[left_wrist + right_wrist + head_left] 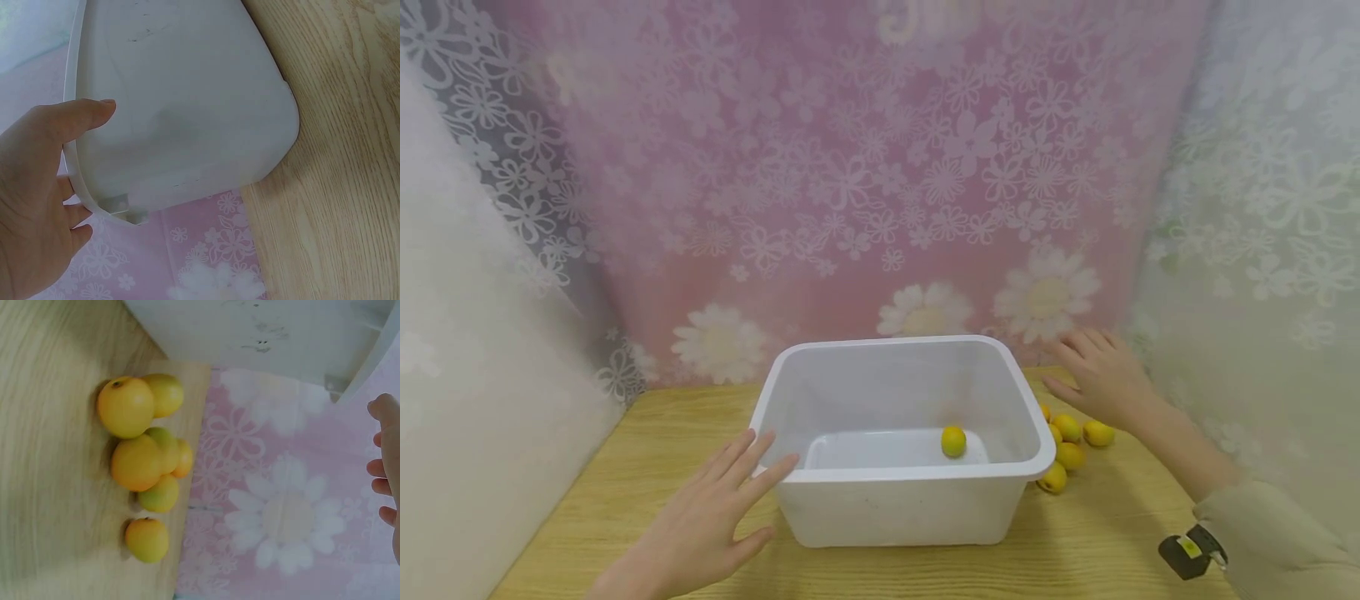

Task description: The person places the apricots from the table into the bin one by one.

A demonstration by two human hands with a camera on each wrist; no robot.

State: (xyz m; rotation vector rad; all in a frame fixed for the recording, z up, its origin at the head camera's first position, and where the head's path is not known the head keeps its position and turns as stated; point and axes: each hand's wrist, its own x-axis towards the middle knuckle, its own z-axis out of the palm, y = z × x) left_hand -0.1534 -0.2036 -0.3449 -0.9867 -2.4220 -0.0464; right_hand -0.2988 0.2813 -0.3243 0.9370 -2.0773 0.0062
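A white plastic tub (902,510) stands upright on the table. One yellow-green orange (953,442) lies inside it, on the right part of its floor. My left hand (703,508) is at the tub's front left corner, fingers spread and extended near the rim; whether they touch it I cannot tell. In the left wrist view its thumb (94,115) lies in front of the tub's outer wall. Beyond the right rim my right hand (1103,379) is raised above several oranges (136,464) on the table, fingers apart and holding nothing.
The wooden table (700,433) bears the tub and the loose oranges beside its right wall. A pink flowered curtain (850,208) hangs close behind, with pale curtains at both sides. A small black device (1187,552) is at the right sleeve.
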